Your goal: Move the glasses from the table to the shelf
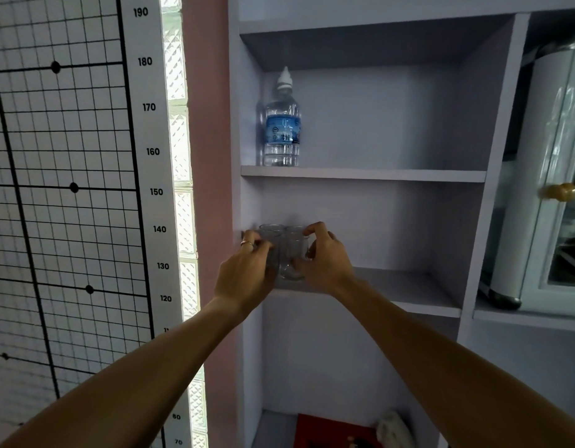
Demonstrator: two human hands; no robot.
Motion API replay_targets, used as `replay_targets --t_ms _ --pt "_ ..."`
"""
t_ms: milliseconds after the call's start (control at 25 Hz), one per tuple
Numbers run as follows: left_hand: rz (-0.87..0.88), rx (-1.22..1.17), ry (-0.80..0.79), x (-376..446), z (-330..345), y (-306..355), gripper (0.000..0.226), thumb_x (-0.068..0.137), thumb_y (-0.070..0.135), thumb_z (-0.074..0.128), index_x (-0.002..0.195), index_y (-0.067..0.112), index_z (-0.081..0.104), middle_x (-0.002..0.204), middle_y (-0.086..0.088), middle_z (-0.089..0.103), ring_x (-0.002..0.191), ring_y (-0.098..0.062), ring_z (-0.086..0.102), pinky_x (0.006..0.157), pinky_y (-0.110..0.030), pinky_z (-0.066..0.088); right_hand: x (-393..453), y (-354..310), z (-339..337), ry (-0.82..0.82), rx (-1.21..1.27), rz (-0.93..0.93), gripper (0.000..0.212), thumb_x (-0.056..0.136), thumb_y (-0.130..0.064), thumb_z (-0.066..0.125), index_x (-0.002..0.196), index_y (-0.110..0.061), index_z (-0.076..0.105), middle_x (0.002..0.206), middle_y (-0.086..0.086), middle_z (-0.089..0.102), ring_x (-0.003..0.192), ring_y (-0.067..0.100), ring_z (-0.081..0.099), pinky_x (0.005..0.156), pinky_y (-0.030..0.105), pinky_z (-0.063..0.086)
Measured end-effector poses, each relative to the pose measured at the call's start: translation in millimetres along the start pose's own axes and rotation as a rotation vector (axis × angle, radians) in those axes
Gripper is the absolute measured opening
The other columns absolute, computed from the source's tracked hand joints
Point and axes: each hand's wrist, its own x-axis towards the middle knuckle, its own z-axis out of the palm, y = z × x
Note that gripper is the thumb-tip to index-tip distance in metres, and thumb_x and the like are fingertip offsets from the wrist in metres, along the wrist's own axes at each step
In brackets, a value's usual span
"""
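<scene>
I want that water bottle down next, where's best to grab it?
Grip the water bottle round its labelled middle, coming from the front right: it stands upright against the compartment's left wall, so that side is closed, and the nozzle cap is too narrow.

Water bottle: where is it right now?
In the head view, the water bottle stands upright at the left end of the upper shelf, one level above the two glasses the hands are holding.
</scene>
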Motion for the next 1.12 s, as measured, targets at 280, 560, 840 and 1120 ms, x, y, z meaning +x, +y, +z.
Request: replay_targets --t_ms 280,560,840,1120 --pt "-0.014 -0.043 -0.088 3.5 -6.0 0.3 0.024 0.091 0.033 0.062 0.111 0.020 0.060 0.129 -0.005 0.060 0.095 -0.029 0.067 0.084 -0.040 0.055 -1.2 4.0 -3.8 -0.012 -0.014 -0.032 0.056 0.078 -0.030 0.078 0.117 -0.023 0.039 0.081 -0.003 0.057 0.065 0.010 0.054 0.048 0.016 0.036" --pt "-0.077 -0.107 -0.240 -10.2 -37.6 -17.8 0.016 0.082 0.035 0.069 0.095 0.027 0.066 0.087 0.011 0.064 0.074 -0.010 0.062 0.067 -0.029 0.050 -16.1 -6.9 4.0 -0.131 -0.103 -0.146 0.018 0.078 -0.034 0.073 0.074 -0.033 0.056 0.067 -0.015 0.059 0.061 0.005 0.057 0.052 0.018 0.040" --pt "-0.334 0.053 -0.490 -73.7 -133.3 -60.8 0.015 0.085 0.037 0.071 0.098 0.034 0.065 0.088 0.016 0.065 0.082 -0.003 0.064 0.071 -0.025 0.051 -50.4 -62.3 58.7 -0.532 -0.021 -0.421 0.015 0.086 -0.031 0.073 0.095 -0.020 0.066 0.084 -0.007 0.067 0.074 0.006 0.065 0.070 0.022 0.056" --pt "-0.676 0.211 -0.406 -187.6 -263.0 -101.2 0.014 0.075 0.041 0.074 0.079 0.043 0.062 0.076 0.021 0.065 0.067 0.006 0.061 0.057 -0.017 0.040 -120.5 -178.2 141.8 -0.734 0.161 -0.625 0.012 0.086 -0.033 0.073 0.090 -0.031 0.062 0.082 -0.014 0.063 0.076 0.000 0.062 0.060 0.013 0.042"
